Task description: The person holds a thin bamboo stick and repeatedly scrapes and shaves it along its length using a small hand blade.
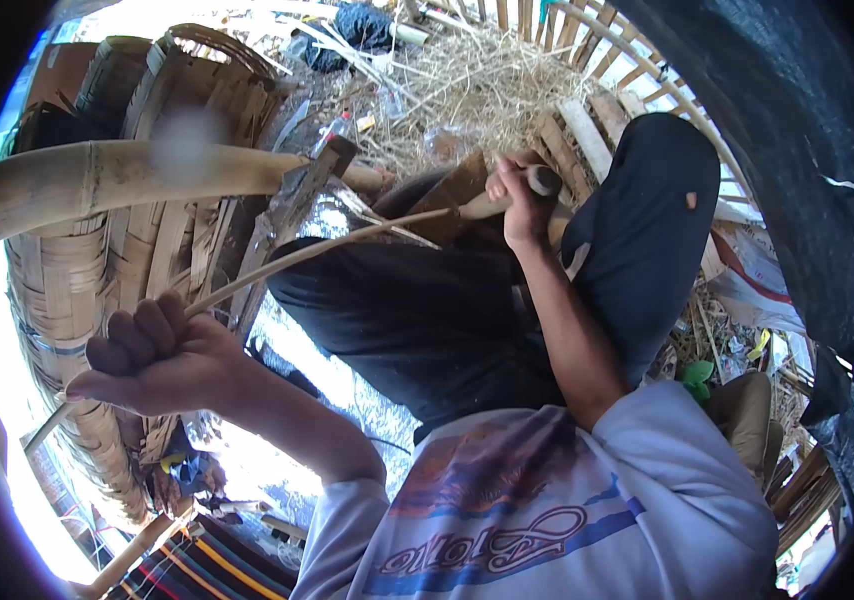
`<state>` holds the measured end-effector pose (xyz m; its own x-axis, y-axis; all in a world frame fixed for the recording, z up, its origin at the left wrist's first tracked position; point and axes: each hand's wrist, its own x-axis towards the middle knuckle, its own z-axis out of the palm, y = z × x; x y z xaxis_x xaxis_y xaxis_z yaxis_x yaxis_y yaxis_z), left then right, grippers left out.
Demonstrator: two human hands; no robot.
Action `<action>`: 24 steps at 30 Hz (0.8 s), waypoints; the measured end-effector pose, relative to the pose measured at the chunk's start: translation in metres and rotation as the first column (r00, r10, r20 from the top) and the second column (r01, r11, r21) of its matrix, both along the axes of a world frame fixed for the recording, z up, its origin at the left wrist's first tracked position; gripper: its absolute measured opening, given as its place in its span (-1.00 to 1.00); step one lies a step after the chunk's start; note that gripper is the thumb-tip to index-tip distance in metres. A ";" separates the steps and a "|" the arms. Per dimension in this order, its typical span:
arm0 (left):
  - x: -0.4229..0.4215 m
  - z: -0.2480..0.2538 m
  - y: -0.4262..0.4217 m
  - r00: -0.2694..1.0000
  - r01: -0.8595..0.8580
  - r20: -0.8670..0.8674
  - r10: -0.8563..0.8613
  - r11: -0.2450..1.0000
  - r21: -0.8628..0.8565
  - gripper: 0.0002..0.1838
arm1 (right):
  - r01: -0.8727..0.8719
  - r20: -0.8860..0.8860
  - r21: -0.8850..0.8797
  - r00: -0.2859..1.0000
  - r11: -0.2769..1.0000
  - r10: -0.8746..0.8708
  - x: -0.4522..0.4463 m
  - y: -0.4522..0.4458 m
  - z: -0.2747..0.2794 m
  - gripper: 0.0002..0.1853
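My left hand (162, 355) is closed around a long thin bamboo stick (317, 255), whose tail shows below the thumb. The stick slants up to the right across my lap toward my right hand (525, 203). There my right fingers are wrapped around a thick, pale wooden handle (485, 207) with a dark rounded end. The stick's far tip meets the handle's left end, and I cannot tell whether they are joined. No blade can be made out. Both hands are above my folded legs in dark trousers (397, 320).
A thick bamboo pole (127, 180) juts in from the left past an upright wooden post (287, 215). Woven bamboo baskets (77, 300) stand behind it. Bamboo shavings (487, 80) litter the ground ahead. A slatted bamboo fence (647, 60) and dark plastic sheeting (777, 150) border the right.
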<state>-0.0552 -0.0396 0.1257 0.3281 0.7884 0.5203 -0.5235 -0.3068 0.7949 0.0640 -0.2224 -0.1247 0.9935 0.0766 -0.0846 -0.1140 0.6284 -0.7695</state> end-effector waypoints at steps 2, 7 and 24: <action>0.000 -0.001 0.000 1.000 0.000 0.020 -0.001 0.999 0.054 -0.43 | -0.024 0.130 -0.373 0.989 0.927 0.077 -0.008 0.002 -0.010 -0.78; 0.004 0.001 -0.007 0.999 -0.046 0.013 0.046 0.998 0.040 -0.42 | -0.005 0.037 -0.134 0.999 0.991 0.011 0.003 0.002 0.006 -0.75; 0.010 0.003 -0.011 0.990 0.133 0.044 -0.136 0.989 0.059 -0.42 | -0.086 -0.014 -0.221 0.996 0.972 0.085 0.000 -0.001 0.002 -0.70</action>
<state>-0.0454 -0.0502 0.1289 0.4028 0.7082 0.5798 -0.5996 -0.2744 0.7518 0.0641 -0.2236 -0.1227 0.9836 0.1403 -0.1137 -0.1640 0.4307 -0.8875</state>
